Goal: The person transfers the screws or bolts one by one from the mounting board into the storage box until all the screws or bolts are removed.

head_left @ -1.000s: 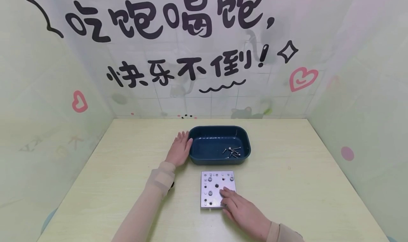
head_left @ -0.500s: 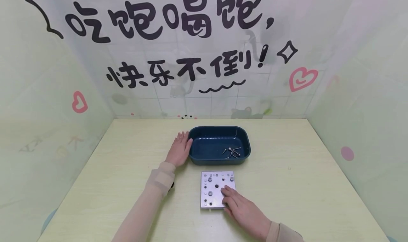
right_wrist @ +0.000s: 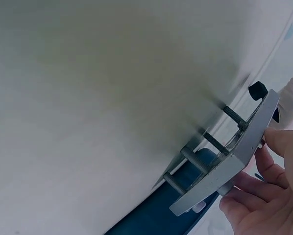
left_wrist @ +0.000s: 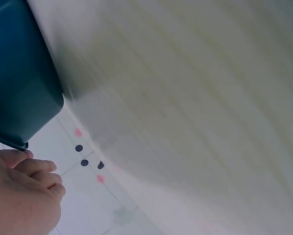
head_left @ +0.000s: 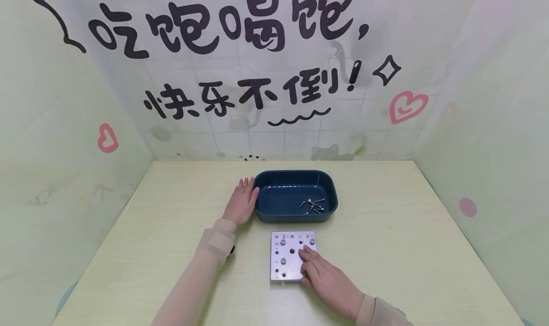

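In the head view a square silver metal plate (head_left: 292, 265) with holes lies in front of a dark blue tray (head_left: 296, 219). Three round-headed screws (head_left: 283, 260) are set in its top. My right hand (head_left: 332, 285) is over the plate's near right part; in the right wrist view its thumb and forefinger pinch a small screw head (right_wrist: 261, 143). Threaded screw shanks (right_wrist: 193, 159) stick out from the plate's underside there. My left hand (head_left: 241, 202) rests with extended fingers against the tray's left end, its thumb at the rim.
Several loose screws (head_left: 316, 206) lie in the right part of the tray. All stands on a pale wooden table (head_left: 407, 249), enclosed by printed wall sheets (head_left: 274, 140) at the back and sides.
The right hand's fingers have shifted slightly away from me and to the right over the plate, working at the same spot. The left hand, tray and plate stay put.
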`<state>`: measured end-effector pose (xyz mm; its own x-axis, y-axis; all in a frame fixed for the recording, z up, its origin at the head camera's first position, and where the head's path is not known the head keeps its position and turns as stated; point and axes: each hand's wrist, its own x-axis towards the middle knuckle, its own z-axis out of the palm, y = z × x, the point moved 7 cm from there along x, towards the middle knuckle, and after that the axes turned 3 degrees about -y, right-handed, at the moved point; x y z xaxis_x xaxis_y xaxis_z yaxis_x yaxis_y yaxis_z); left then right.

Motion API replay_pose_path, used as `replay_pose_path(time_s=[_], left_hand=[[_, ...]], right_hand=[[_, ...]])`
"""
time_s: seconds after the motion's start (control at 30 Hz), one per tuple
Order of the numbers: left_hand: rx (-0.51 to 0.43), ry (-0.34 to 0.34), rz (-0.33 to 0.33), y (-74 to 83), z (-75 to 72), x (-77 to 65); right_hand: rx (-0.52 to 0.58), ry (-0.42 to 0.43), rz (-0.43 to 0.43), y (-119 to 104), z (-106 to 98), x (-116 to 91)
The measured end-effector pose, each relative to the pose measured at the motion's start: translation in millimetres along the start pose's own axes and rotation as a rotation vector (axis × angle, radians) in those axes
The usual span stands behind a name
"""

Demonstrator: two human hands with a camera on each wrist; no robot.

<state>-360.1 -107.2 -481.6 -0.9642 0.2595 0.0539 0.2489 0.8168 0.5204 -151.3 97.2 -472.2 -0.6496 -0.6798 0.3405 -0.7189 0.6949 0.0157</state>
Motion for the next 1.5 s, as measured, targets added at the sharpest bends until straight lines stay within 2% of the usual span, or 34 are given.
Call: replay_pose_path(time_s=[0.47,0.73,1.0,1.37,1.5], left_hand=[[-0.010,0.005,0.005,-0.2,0.6,0.5],[-0.012,0.008,0.009,1.3,-0.2,-0.2],[-0.013,0.004,0.006,1.2,0.0,-0.1],[-0.012,0.002,0.004,1.2,-0.3,-0.5],[-0.011,-0.004,-0.002,0.2,0.5,-0.3]], right_hand=[[-0.017,-0.063,0.012,3,1,4],[-0.054,-0.009,-0.030,2,0,4],[-0.067,0.010,-0.047,1,-4,6],[0.037,-0.032,0.025,6,-9,8],[0.055,-0.038,0.025,6,-12,10]])
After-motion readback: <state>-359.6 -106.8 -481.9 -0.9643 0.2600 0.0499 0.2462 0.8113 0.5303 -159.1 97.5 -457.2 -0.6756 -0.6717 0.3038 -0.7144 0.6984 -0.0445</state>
